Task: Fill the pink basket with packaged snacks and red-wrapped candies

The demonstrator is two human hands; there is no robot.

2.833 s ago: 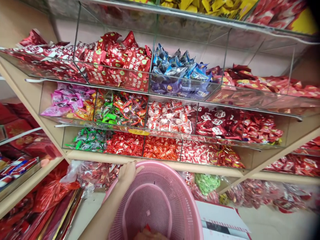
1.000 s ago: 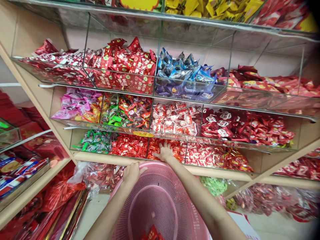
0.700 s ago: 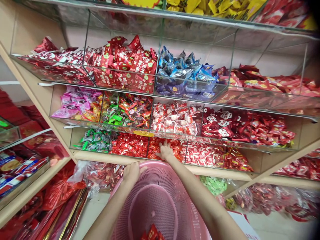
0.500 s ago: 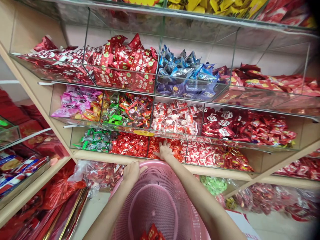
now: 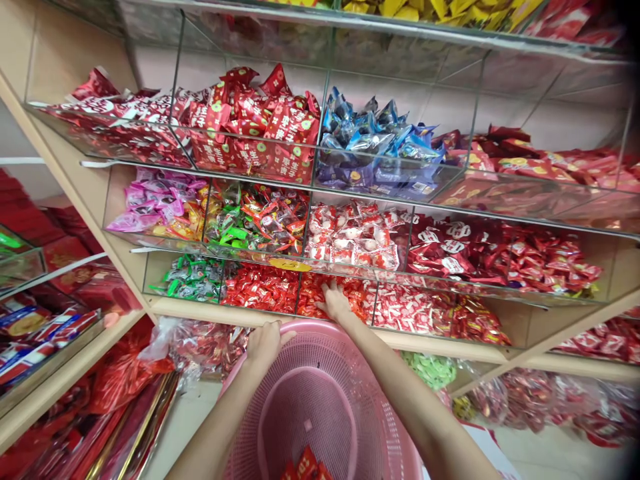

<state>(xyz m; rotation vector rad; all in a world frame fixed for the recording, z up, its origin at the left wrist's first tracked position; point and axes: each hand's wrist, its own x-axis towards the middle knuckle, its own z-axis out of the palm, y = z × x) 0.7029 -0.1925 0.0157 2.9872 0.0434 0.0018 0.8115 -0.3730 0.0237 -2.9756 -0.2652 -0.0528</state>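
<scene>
My left hand [image 5: 263,342] grips the far rim of a pink plastic basket [image 5: 320,413], thumb over the edge. A few red sweets [image 5: 306,467] lie in its bottom. My right hand [image 5: 336,301] reaches over the basket into the lowest clear bin of orange-red wrapped sweets [image 5: 350,297]; its fingers are bent down into the heap, and what they hold is hidden.
Tiered clear acrylic bins on a wooden shelf [image 5: 200,310] hold red, blue [image 5: 375,143], pink [image 5: 150,203], green and white-red sweets. A yellow price tag [image 5: 290,265] sticks to the bin front. Bagged sweets lie below the shelf; red packets fill side shelves at left.
2.8 s ago my right hand was down in the basket; it has since risen into the bottom bin and stays there. More red sweets now lie in the basket. The view drifted slightly.
</scene>
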